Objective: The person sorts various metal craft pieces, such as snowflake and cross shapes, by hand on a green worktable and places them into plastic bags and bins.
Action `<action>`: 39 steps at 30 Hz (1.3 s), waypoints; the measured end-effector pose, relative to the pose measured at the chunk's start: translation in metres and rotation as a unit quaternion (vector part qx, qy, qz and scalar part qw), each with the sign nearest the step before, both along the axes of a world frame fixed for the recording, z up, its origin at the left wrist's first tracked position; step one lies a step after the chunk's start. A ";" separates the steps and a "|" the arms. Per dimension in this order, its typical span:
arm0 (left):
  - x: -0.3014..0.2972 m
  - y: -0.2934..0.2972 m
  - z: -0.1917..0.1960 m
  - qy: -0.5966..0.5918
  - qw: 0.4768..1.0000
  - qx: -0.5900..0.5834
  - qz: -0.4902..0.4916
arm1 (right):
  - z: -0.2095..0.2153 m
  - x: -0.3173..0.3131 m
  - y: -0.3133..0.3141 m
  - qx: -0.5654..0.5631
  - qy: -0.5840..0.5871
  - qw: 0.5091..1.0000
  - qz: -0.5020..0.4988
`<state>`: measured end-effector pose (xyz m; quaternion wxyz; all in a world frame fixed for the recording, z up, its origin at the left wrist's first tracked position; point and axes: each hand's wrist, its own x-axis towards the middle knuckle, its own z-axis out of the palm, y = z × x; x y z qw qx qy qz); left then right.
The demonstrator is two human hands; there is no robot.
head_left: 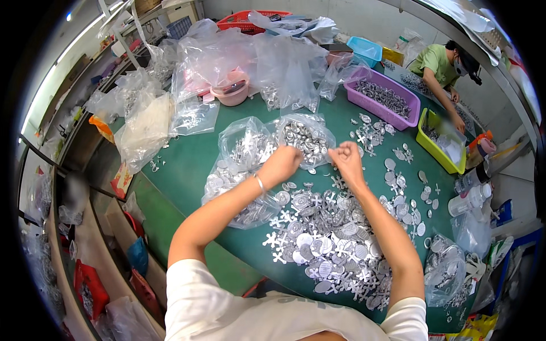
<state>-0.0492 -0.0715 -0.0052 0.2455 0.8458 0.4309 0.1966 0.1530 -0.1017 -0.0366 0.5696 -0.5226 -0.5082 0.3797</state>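
While the left hand [282, 163] and right hand [347, 159] are curled at either side of a clear bag [326, 135] of silvery ovals [306, 143], honestly can't tell if they're pinching the plastic. Bag's on the green desk [190, 162], just past a loose pile [330, 244] of ovals and crosses [271, 238].

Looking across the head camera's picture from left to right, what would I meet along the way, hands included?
Bright red bin at lower left → pink bowl → left hand → right hand → yellow-green basket.
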 end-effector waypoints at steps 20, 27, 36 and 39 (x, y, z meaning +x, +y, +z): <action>-0.014 -0.037 -0.033 0.051 0.997 0.029 -0.058 | -0.023 -0.041 -0.004 -0.041 -0.431 0.901 -0.028; 0.008 -0.033 -0.033 -0.084 0.994 -0.014 -0.063 | -0.027 -0.052 -0.006 0.068 -0.473 0.875 -0.074; 0.016 -0.039 -0.042 -0.024 0.998 0.001 -0.063 | -0.030 -0.023 0.001 0.143 -0.495 0.856 0.043; 0.017 -0.036 -0.047 -0.011 0.999 -0.021 -0.037 | -0.015 -0.006 -0.005 0.016 -0.367 0.928 0.056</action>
